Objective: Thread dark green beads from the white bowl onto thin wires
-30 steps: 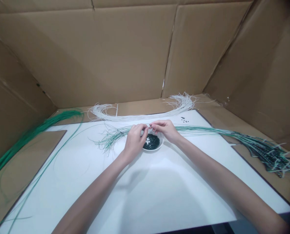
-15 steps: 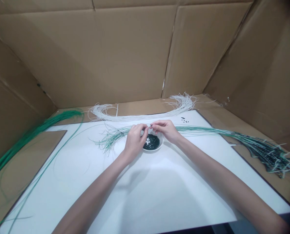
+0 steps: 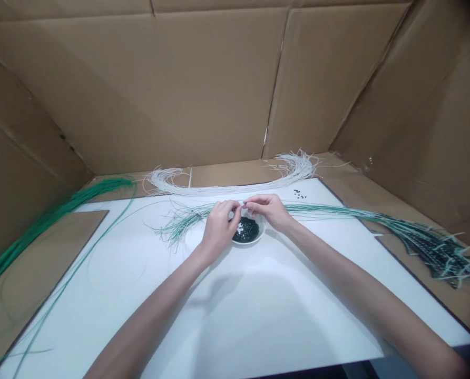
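Head view: left hand [image 3: 217,227] and right hand [image 3: 269,209] meeting just above the bowl [image 3: 258,235] of dark beads [image 3: 247,230] at mid-desk [image 3: 258,316], fingers pressed together, pinching something too small to tell. Behind the bowl, green-white strands [image 3: 338,210] running rightward; farther back, white strands [image 3: 227,187]; far left of the bowl, green strands [image 3: 41,223].

Bright overhead light, soft shadows, warped edges.

Small white dish [image 3: 258,235] of dark beads [image 3: 247,230]
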{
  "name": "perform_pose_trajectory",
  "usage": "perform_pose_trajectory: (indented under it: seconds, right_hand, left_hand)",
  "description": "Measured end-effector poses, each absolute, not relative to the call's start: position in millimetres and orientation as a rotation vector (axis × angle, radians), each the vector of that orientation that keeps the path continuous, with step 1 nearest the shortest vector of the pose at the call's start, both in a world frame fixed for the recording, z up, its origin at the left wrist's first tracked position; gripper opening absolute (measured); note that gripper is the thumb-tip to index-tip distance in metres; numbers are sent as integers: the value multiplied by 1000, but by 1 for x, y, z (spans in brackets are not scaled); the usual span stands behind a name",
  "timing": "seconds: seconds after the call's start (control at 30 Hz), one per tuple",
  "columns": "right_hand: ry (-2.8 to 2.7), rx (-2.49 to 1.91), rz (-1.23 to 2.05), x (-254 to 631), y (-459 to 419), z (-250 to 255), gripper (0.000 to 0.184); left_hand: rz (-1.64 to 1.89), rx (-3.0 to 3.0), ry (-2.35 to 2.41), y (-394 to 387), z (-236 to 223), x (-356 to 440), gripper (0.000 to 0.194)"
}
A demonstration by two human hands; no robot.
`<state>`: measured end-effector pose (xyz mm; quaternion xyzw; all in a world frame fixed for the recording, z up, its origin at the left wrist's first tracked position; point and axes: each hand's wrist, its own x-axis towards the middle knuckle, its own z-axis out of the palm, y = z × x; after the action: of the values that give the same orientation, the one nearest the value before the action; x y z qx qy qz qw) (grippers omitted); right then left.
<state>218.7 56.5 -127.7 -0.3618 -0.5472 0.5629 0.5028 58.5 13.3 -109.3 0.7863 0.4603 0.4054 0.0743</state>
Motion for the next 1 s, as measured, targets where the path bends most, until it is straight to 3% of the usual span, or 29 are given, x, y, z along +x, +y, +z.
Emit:
perform_pose_trajectory:
  seconds: [0.4,1.0]
  right_hand:
    - [-1806,-904,957,230,54,-109,20]
    - [-1691,-913,1120,226,51,-106,20]
  left_hand:
    - [1110,2575,1362,18,-107,54,12]
    - [1214,2620,1326,16,-109,55,15]
